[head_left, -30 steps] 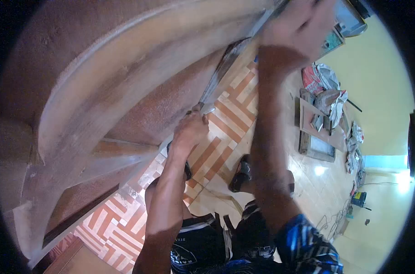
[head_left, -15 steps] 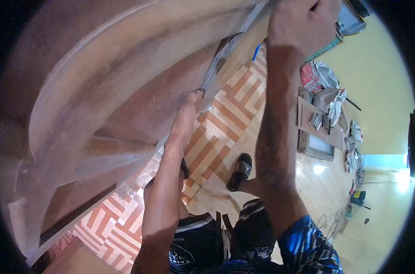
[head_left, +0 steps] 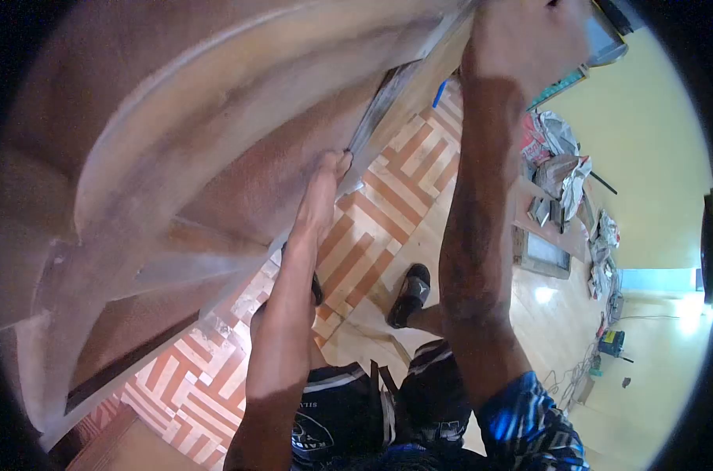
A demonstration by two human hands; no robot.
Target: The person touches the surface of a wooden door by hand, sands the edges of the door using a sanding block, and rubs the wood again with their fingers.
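A large brown wooden panel [head_left: 254, 180] with curved mouldings and recessed sections fills the left side of the view. My left hand [head_left: 333, 166] is closed on the panel's edge strip [head_left: 380, 102], near the middle of the view; the fingertips curl around it and are partly hidden. At the top, by the panel's upper edge, my right hand [head_left: 529, 39] is raised and blurred. Its fingers are cut off by the frame, so what it holds or touches cannot be made out.
Patterned tiles [head_left: 380, 204] cover the floor beneath, where my sandalled foot [head_left: 411, 294] stands. To the right lie crumpled sacks [head_left: 564, 169], a board with small blocks [head_left: 529, 206] and a wooden frame [head_left: 545, 251]. Cables [head_left: 568, 377] and a black-and-yellow container [head_left: 612, 342] are by the wall.
My left hand has moved up along the panel edge, mostly in the first half second. My right hand has shifted slightly right. The panel looks slightly shifted in view.
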